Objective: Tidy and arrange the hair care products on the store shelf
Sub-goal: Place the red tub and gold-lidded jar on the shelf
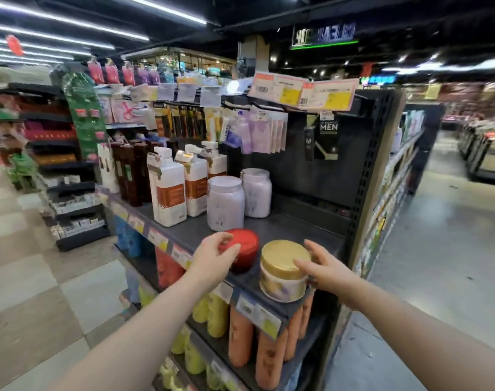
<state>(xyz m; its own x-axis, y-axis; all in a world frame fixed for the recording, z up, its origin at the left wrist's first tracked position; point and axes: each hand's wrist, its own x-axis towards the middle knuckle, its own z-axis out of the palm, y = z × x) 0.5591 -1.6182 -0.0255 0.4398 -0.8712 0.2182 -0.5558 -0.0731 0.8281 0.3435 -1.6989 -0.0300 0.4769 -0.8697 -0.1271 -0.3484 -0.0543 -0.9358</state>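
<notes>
I am curling my left grip [222, 253] over the lid of the red jar [246, 249] and wrapping my right grip [322, 268] round the gold-lidded jar [281, 268] just beside it at the front edge of the shelf [297, 230], judging both rigid, slick and fairly heavy, best held round the lid rim.

The red jar [244, 251] is coloured a glossy, even red. The gold-lidded jar [283, 273] is capped in metallic gold, and its white body is printed with purple and gold. The lilac jars [226, 203] are tinted pale lilac, with lighter lids. The pump bottles [168, 190] are white, each crossed by an orange-brown label. The tall bottles [130, 176] are dark brown. The shelf [297, 230] is finished in dark grey. Plain orange is shown by the orange bottles [240, 337], and yellow-green by the yellow-green bottles [216, 314]. The floor [29, 277] is chequered in beige and off-white.
</notes>
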